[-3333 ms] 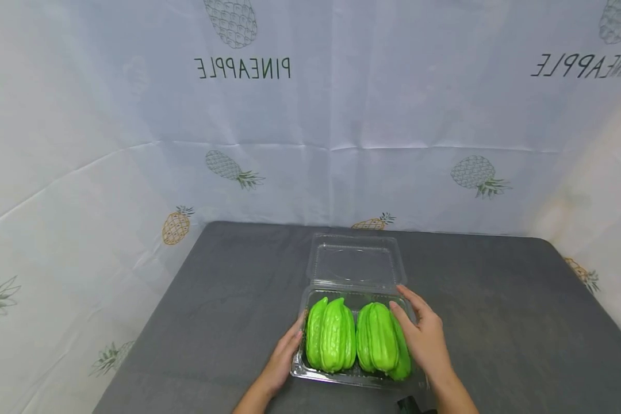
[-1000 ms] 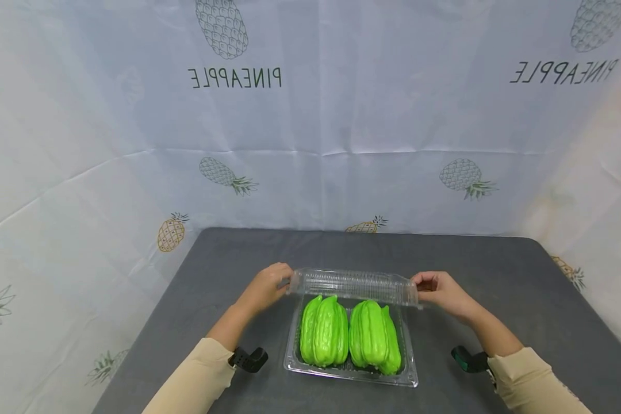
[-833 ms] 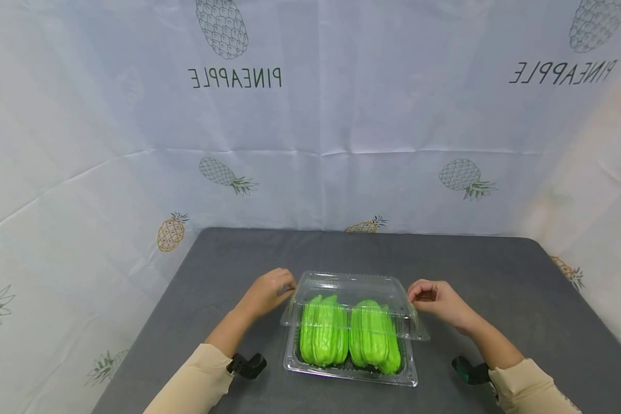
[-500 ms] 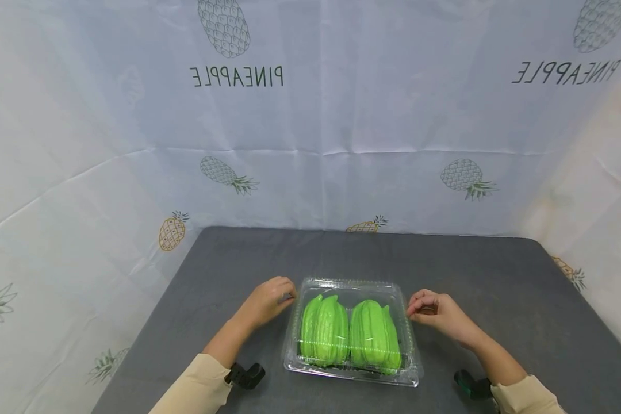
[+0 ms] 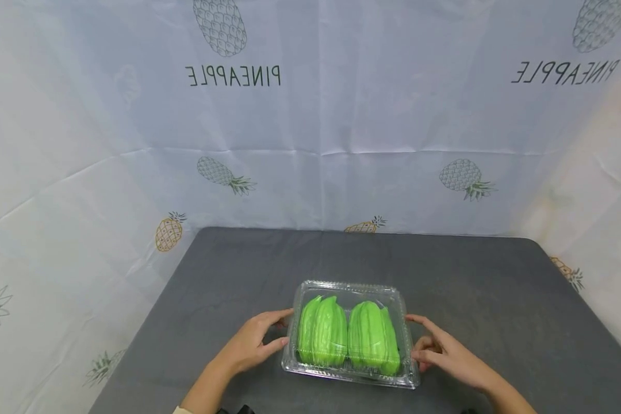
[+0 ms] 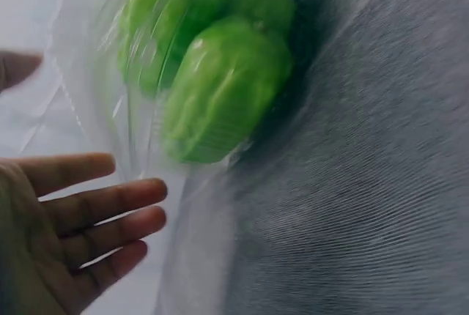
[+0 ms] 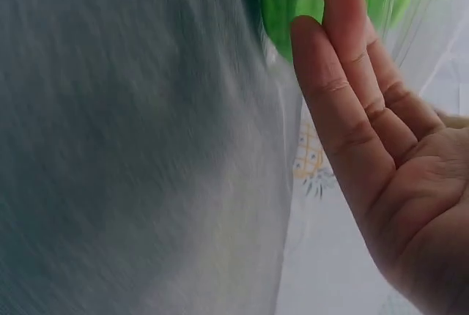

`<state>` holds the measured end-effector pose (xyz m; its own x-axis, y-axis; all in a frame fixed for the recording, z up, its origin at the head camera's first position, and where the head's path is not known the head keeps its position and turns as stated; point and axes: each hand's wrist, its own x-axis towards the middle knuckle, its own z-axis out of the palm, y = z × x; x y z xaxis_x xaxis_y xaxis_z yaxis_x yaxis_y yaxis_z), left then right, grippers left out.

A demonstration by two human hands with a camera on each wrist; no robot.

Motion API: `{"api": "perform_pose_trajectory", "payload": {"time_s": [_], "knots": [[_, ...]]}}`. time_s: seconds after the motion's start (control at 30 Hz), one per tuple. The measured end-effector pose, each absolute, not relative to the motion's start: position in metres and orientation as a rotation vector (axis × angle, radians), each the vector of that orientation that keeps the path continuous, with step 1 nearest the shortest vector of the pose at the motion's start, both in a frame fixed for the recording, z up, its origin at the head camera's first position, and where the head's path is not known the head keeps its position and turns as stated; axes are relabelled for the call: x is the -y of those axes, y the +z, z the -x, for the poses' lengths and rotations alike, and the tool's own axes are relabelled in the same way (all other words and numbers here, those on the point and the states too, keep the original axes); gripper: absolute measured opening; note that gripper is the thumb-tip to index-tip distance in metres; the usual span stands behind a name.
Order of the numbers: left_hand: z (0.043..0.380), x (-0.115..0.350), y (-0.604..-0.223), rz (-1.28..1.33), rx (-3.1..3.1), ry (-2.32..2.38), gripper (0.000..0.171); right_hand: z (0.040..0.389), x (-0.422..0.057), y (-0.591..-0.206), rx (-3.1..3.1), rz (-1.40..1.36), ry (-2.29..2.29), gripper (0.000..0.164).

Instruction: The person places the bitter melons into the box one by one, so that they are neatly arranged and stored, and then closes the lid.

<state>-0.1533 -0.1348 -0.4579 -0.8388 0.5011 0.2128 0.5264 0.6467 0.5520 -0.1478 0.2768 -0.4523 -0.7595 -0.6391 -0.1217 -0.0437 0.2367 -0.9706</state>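
Note:
A clear plastic clamshell box [image 5: 352, 376] sits on the table with its lid down. Through the lid show several bright green, ribbed pieces [image 5: 374, 336], bitter-melon-like, in two side-by-side groups. At the box's left side is my left hand [image 5: 248, 345], thumb and fingers spread, fingertips right at the edge. My right hand [image 5: 452, 359] is at the right side, index finger reaching forward along the edge and thumb near the front corner. Straight fingers of the left hand [image 6: 66, 234] show in the left wrist view, and of the right hand [image 7: 388, 139] in the right wrist view.
The dark grey table [image 5: 497, 299] extends around the box on all sides. Behind it hangs a pale cloth [image 5: 372, 103] printed with pineapples and mirrored lettering, continuing along both sides.
The lid, lying open behind the box at first, has swung forward and down over the green pieces. Both hands have let go of it and slid nearer along the box's sides, fingers spreading.

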Motion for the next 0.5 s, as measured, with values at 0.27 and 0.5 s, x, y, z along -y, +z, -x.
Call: {"api": "perform_pose_trajectory", "payload": {"time_s": [0.27, 0.5], "knots": [[0.136, 0.129, -0.471, 0.825, 2.973, -1.153, 0.089, 0.134, -0.266, -0.467, -1.793, 0.552, -1.651, 0.09], [0.129, 0.124, -0.48, 0.741, 2.804, -1.789, 0.09, 0.125, -0.261, -0.477, -1.571, 0.537, -1.789, 0.099]]}}
